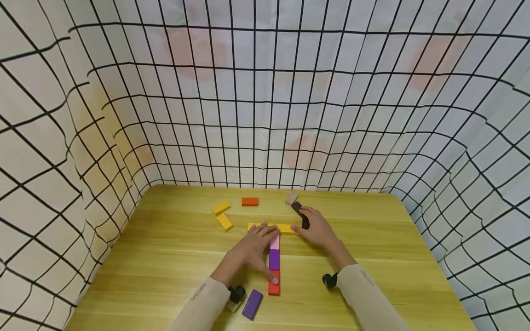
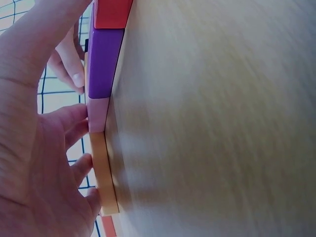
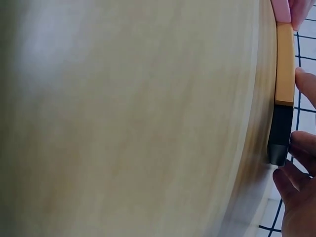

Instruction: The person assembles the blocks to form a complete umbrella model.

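My left hand (image 1: 253, 247) lies spread over a line of blocks. Its thumb rests on the red block (image 1: 274, 289); its fingertips touch the far end, by the pink block (image 1: 275, 242) and the yellow bar (image 1: 285, 228). Between red and pink lies a purple block (image 1: 274, 259). My right hand (image 1: 318, 226) has its thumb on the right end of the yellow bar. Its fingers touch the black block (image 3: 281, 126) set against that end. A second dark block (image 1: 296, 207) slants off behind it. The palm partly hides the black pieces.
Two loose yellow blocks (image 1: 225, 222) lie at back left, near an orange block (image 1: 250, 202). Behind the dark blocks is a beige block (image 1: 291, 198). A loose purple block (image 1: 252, 304) lies near the left forearm. Black wire mesh (image 1: 265, 101) encloses the wooden table (image 1: 165, 257).
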A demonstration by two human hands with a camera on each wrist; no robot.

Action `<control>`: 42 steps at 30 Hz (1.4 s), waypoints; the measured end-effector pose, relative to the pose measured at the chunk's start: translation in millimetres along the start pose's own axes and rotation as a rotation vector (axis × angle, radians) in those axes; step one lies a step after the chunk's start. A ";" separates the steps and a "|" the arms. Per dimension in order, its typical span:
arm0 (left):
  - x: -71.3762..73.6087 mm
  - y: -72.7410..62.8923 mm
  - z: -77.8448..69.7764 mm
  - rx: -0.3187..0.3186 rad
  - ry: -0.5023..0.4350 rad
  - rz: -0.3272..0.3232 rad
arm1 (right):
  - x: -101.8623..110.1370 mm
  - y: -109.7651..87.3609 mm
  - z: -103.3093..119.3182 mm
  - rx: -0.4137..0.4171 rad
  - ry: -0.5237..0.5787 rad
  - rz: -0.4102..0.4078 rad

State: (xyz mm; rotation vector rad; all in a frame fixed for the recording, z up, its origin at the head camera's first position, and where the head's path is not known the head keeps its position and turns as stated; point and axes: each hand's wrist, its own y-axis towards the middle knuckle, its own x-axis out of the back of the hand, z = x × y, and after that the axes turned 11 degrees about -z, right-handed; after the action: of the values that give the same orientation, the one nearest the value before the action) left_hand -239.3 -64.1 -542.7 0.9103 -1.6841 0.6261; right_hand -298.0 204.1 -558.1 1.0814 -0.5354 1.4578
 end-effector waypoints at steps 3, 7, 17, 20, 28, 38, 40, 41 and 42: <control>-0.1 -0.4 0.4 0.001 0.002 -0.001 | -1.0 0.3 -0.3 0.000 0.009 0.004; 0.3 -0.9 0.7 0.003 0.002 -0.003 | -1.9 1.9 -1.0 0.003 0.007 0.004; 0.9 -1.6 2.5 0.002 0.004 -0.002 | 6.6 13.9 11.0 0.008 0.008 -0.008; 1.2 -2.2 2.4 -0.003 -0.002 -0.007 | 6.9 19.4 14.6 0.031 -0.012 -0.003; 0.3 -1.3 1.7 -0.014 -0.015 -0.017 | -3.0 32.6 10.8 -0.001 -0.023 0.052; 0.7 -0.7 1.3 -0.020 -0.002 -0.017 | -14.9 44.1 9.2 0.013 -0.041 0.075; 1.2 -1.3 1.1 -0.017 -0.005 -0.014 | -17.4 43.8 9.2 0.023 -0.055 0.082; 1.4 -1.4 1.1 -0.016 -0.007 -0.013 | -18.6 43.5 9.2 0.029 -0.065 0.087; 1.4 -1.6 1.2 -0.013 -0.007 -0.013 | -19.6 43.4 9.2 0.032 -0.069 0.090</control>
State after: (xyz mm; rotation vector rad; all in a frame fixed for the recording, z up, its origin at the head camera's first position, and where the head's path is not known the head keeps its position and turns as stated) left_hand -238.8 -66.3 -541.8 0.9141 -1.6859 0.6032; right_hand -338.3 177.1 -559.3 1.1485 -0.6179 1.5164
